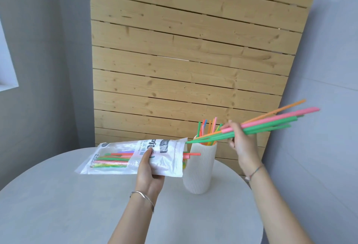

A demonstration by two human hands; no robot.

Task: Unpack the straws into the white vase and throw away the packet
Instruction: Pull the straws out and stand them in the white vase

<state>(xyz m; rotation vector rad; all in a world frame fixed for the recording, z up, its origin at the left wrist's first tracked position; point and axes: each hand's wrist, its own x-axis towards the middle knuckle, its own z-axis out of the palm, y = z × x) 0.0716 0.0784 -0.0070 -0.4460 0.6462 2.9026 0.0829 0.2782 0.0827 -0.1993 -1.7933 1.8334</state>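
My left hand (pixel 148 174) grips a clear and white straw packet (pixel 120 156) held level above the table, its open end toward the vase. Coloured straws still lie inside it, and a red one (pixel 192 154) pokes out of the opening. The ribbed white vase (pixel 199 168) stands upright on the table just right of the packet, with several straws (pixel 207 127) standing in it. My right hand (pixel 239 139) pinches a bundle of pink, green and orange straws (pixel 271 121), held slanting above and to the right of the vase mouth.
A round grey table (pixel 77 205) carries the vase. A wooden slatted panel (pixel 193 59) leans against the grey wall behind it. The table's far edge runs close behind the vase.
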